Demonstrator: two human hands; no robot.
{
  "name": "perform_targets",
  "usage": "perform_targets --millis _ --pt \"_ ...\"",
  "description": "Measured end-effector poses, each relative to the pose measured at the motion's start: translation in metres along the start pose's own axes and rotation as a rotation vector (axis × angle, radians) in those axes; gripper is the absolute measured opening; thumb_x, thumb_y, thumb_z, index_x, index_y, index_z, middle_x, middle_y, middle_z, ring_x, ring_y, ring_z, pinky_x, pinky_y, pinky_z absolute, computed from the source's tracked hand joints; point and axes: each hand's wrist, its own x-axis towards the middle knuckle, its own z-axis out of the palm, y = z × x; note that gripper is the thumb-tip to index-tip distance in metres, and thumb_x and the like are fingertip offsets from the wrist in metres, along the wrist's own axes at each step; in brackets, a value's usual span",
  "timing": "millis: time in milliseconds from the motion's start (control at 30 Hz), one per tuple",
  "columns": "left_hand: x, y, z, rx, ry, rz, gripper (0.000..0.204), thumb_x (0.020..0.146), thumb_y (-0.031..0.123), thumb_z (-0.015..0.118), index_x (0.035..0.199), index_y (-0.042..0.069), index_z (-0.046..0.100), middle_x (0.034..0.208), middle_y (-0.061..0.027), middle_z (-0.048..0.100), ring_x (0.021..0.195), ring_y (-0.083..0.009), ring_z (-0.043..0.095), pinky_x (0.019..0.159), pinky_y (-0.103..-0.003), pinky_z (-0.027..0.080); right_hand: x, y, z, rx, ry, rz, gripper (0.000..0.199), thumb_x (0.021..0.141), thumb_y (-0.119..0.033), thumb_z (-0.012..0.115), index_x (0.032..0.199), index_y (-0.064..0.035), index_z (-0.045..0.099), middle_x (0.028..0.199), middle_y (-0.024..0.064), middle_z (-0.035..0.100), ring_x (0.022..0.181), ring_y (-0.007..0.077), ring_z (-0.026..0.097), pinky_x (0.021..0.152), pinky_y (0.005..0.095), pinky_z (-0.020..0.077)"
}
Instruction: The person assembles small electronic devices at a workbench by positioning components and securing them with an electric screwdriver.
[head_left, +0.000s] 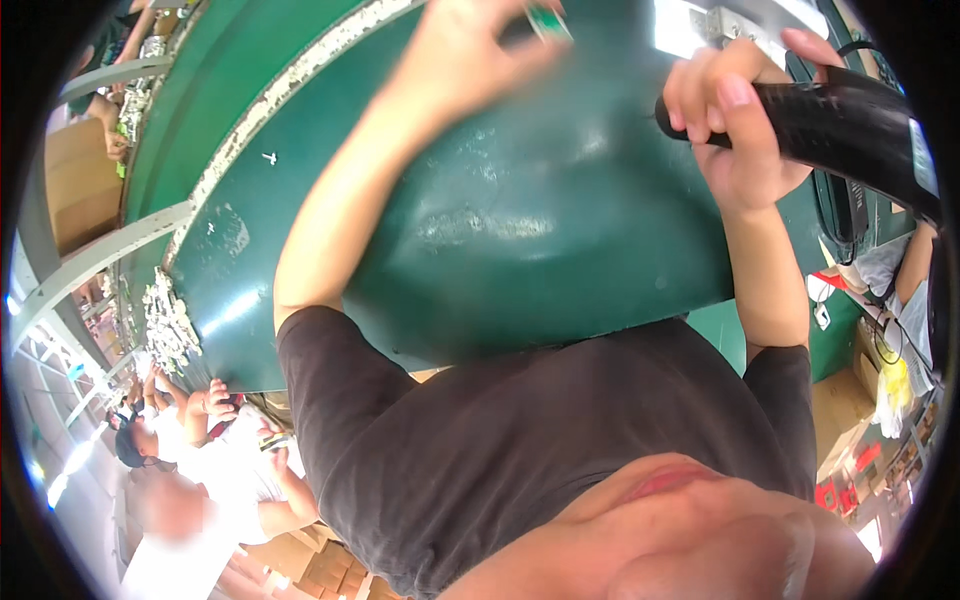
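My left hand (pixel 465 50) is over the far middle of the green tabletop (pixel 470 260), slightly blurred. Thumb and fingers close on a small flat green piece with a white edge (pixel 547 22); its kind does not show clearly. At the right, my right hand (pixel 738 125) wraps round the rounded end of a thick black handheld device (pixel 850 120). That device extends to the right edge of the view, with a pale label on its side. What kind of device it is, I cannot tell.
A heap of small whitish parts (pixel 168 325) lies at the left, and one tiny white piece (pixel 270 158) lies alone. Pale metal rails (pixel 105 255) border the table. A black box with cables (pixel 842 210) is at right. Co-workers (pixel 200 490) sit lower left, near cardboard boxes (pixel 325 570).
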Motion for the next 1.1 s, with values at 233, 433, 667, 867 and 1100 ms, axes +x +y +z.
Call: perform_targets --millis 233,433,667,867,1100 --pt "0.057 -0.208 -0.071 1.155 0.403 -0.442 0.048 0.091 0.049 0.069 0.115 0.008 0.075 0.143 -0.0206 0.057 0.123 -0.0397 0.061 0.106 -0.046 0.049 -0.009 -0.002 -0.003 -0.211 0.066 0.081 0.058 0.096 0.005 0.055 0.146 -0.0065 0.027 0.067 0.0071 0.052 0.051 0.0157 0.047 0.053 0.0342 0.0455" --pt "0.009 -0.260 -0.110 0.807 0.241 -0.613 0.033 0.093 0.033 0.069 0.115 0.008 0.066 0.114 -0.0192 0.069 0.109 -0.0389 0.067 0.095 -0.049 0.053 0.024 -0.037 -0.023 -0.085 0.083 -0.156 0.056 0.097 0.000 0.049 0.148 -0.0128 0.031 0.074 0.0044 0.046 0.056 0.0157 0.046 0.056 0.0365 0.0440" --pt "-0.004 -0.061 -0.061 0.235 -0.097 0.138 0.032 0.089 -0.007 0.065 0.119 0.006 0.071 0.127 -0.0127 0.067 0.111 -0.0290 0.068 0.094 -0.036 0.056 0.039 -0.059 -0.028 -0.555 0.233 -0.235 0.057 0.100 -0.004 0.053 0.150 -0.0056 0.027 0.071 0.0014 0.047 0.050 0.0116 0.047 0.051 0.0294 0.0473" --pt "-0.020 0.071 0.012 -0.083 -0.453 0.376 0.033 0.078 0.004 0.069 0.111 0.007 0.073 0.133 -0.0092 0.064 0.112 -0.0283 0.065 0.107 -0.044 0.049 0.045 -0.044 -0.024 -0.489 0.214 -0.007 0.048 0.096 0.001 0.058 0.140 -0.0024 0.039 0.065 0.0021 0.050 0.048 0.0127 0.050 0.048 0.0278 0.0445" --pt "-0.021 0.065 0.030 -0.091 -0.173 0.529 0.021 0.077 0.013 0.079 0.095 0.006 0.071 0.139 -0.0196 0.055 0.125 -0.0400 0.055 0.108 -0.048 0.047 0.018 -0.042 -0.002 -0.366 0.158 0.164 0.059 0.099 -0.007 0.054 0.152 -0.0059 0.028 0.066 0.0022 0.047 0.046 0.0126 0.048 0.046 0.0276 0.0452"
